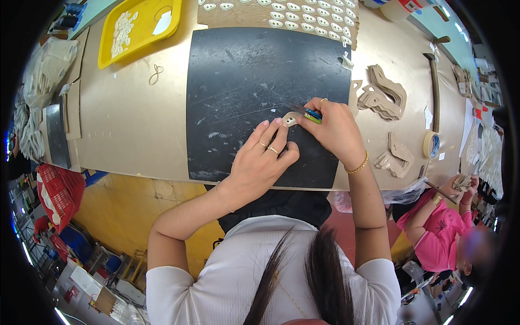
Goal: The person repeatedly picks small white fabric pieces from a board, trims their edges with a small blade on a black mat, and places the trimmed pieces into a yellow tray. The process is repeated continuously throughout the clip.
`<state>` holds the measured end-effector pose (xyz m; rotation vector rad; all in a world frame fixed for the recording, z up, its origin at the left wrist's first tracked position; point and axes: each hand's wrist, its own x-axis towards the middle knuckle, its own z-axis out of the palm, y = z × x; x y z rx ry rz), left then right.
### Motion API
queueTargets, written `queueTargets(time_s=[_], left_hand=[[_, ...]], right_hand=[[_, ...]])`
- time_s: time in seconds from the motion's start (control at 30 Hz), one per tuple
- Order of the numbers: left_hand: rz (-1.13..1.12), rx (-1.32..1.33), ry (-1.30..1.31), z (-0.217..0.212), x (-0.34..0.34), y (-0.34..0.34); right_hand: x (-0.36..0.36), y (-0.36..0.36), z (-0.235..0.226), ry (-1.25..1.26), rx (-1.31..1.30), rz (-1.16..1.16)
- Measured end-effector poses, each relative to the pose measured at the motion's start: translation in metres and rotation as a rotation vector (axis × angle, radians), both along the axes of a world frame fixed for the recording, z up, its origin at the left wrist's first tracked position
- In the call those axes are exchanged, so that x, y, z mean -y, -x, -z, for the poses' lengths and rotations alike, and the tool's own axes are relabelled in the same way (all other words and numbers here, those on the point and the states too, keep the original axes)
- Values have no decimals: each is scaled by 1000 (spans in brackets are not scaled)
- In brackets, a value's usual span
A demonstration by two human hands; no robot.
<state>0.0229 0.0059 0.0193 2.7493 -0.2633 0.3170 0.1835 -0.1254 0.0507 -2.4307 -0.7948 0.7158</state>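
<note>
The fingers of the left hand (pixel 259 157) are lying outstretched over the black mat (pixel 244 70), the thumb standing apart, and a fingertip is resting on the edge of the small beige piece (pixel 291 119), which is lying right of the mat's middle. The fingers of the right hand (pixel 341 132) are clamping the blue-and-green cutter (pixel 312 112), its tip pointing left just beside the piece; whether the blade is touching it, I cannot tell. Above the mat, a brown sheet (pixel 244 17) is carrying rows of similar pieces. At the upper left, a yellow tray (pixel 144 33) is holding a pale heap (pixel 122 35), with a rubber band (pixel 155 76) lying below. Stacks of brown cutouts (pixel 384 97) are lying right of the mat, near a tape roll (pixel 431 145) and a hammer (pixel 435 89). At the lower right, a co-worker (pixel 439 244) is holding something tan.
</note>
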Motion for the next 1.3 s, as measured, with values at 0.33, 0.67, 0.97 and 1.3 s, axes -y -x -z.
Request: queueTargets(time_s=[0.33,0.67,0.97,1.3], left_hand=[[-12,-23,92,3,1,1],[-74,-23,168,3,6,-1],[-113,26,198,12,8,3],[-12,-24,218,15,-12,9]], right_hand=[[-11,-14,-4,158,10,-113],[7,10,-4,-96,362,-124],[41,22,32,-318,638,-422],[33,24,26,-218,666,-473]])
